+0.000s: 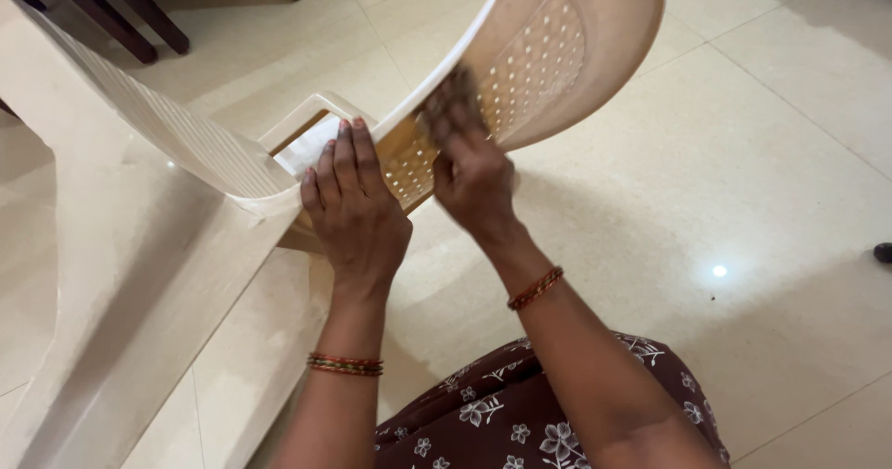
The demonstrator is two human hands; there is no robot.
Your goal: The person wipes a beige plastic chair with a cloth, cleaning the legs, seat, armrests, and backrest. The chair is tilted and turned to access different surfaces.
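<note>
pale floor tiles (762,153) fill the frame; a tipped plastic chair (548,51) runs from upper left to upper centre. its edge is gripped by the left hand (353,209), while the right hand (469,167), just right of it, is pressed on the perforated seat, its grasp blurred and not readable.

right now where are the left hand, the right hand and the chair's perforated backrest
left hand (356,211), head view, back of the hand
right hand (472,173), head view, back of the hand below the blurred fingers
perforated backrest (548,60), head view, the patch of small holes
</note>
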